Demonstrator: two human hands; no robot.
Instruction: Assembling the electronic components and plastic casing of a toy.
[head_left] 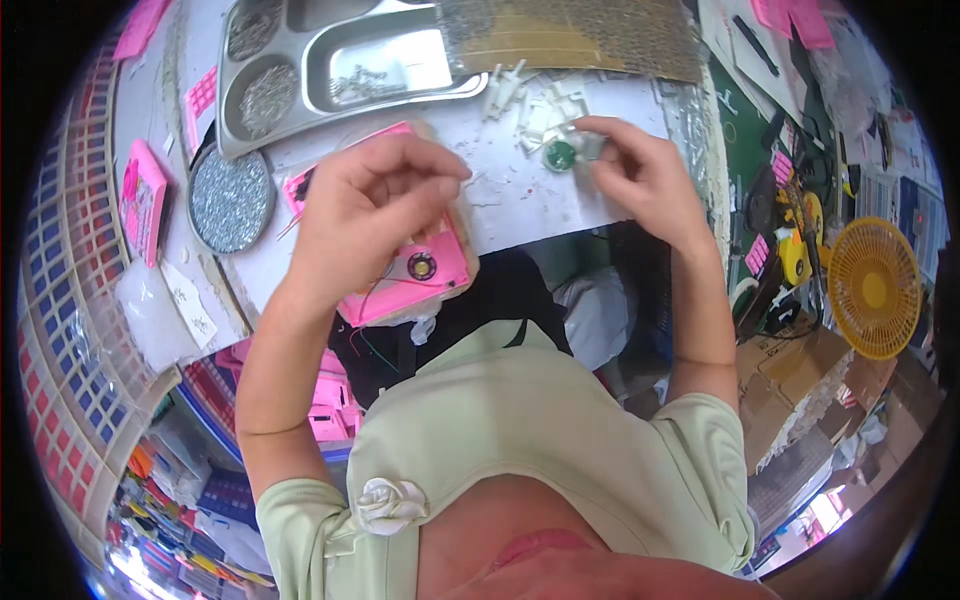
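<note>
My left hand (375, 205) is over a pink plastic casing (445, 255), its thumb and index finger nearly together. Whatever they may hold is too small to make out. The casing lies open at the table's front edge, with a round dark part (421, 265) in it and thin wires trailing out. At the right, my right hand (645, 175) curves its thumb and index finger around a small round piece with a green face (560, 154) and a pale body. Several white plastic parts (545, 110) lie loose just beyond that piece.
A metal compartment tray (235, 130) with small screws stands at the back left. In front of it is a round dish (230, 200) of small metal bits. A brown board (570, 40) lies at the back. A yellow basket (875, 290) is far right; a plastic crate (75, 270) stands left.
</note>
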